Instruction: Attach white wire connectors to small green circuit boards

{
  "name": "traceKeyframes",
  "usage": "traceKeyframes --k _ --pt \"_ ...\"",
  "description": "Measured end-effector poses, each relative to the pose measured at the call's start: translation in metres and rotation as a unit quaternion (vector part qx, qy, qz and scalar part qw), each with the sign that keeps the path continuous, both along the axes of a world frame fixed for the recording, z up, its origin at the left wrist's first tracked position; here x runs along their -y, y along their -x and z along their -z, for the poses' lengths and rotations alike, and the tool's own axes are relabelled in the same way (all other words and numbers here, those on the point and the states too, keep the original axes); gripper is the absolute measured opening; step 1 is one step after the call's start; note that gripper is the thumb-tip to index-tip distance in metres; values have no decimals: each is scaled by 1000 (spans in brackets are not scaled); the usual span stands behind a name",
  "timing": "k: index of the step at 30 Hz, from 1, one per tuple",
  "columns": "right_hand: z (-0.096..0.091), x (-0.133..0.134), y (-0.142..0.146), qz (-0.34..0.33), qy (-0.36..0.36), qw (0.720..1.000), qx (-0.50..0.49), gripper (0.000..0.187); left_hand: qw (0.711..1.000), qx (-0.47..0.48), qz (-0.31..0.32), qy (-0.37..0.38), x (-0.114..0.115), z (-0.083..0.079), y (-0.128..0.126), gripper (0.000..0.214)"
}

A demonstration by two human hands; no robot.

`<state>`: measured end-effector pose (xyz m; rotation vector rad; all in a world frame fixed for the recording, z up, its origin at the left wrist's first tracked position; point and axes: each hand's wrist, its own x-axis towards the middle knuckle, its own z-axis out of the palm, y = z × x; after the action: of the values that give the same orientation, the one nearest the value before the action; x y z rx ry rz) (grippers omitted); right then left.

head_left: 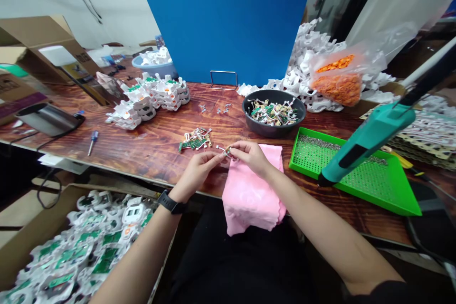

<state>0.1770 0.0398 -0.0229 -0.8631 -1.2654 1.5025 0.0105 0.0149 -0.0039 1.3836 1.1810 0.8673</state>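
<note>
Between the fingertips of both hands is a small circuit board (227,150) with a pale connector and short wires. My left hand (201,168) pinches its left side, and my right hand (250,156) grips it from the right. Both hands are over the table's front part, the right one above a pink cloth (249,194) that hangs over the edge. Just beyond my left hand lies a loose pile of green and yellowish circuit boards (195,140). A dark bowl (274,129) farther back holds many similar boards.
A teal electric screwdriver (370,133) hangs over a green tray (356,202) of screws at right. Stacked white housings (149,99), a small screwdriver (93,142) and a metal cup (50,118) stand or lie left. Below, a carton (32,218) holds housings with boards. A blue panel (228,19) rises behind.
</note>
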Motion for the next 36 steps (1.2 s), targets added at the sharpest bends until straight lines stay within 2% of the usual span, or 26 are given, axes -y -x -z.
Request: traceKeyframes --k 10,14,21,24,27,30,33,36 --pt "2 -2 -1 -18 -24 999 15 24 998 35 0 51 3 4 -4 27" --pt "5 -4 -1 -18 -30 999 28 22 998 31 -2 49 2 7 -3 28" --pt "0 -2 0 -15 6 1000 6 21 999 24 1 39 1 9 -4 28" --pt "-1 -4 -1 -7 31 999 -21 20 999 37 1 30 0 8 -6 37" --pt "-7 -12 -11 67 51 991 -102 15 999 -6 -42 -4 1 9 -5 47" --pt "-17 -21 -27 142 59 962 -224 10 992 -89 -59 -73 0 14 -1 41" --pt "-27 -24 -41 137 55 948 -281 13 962 -202 -64 -172 -4 21 1 40" --pt "-29 -19 -40 87 69 951 -288 19 919 -299 -45 -251 -11 25 -2 38"
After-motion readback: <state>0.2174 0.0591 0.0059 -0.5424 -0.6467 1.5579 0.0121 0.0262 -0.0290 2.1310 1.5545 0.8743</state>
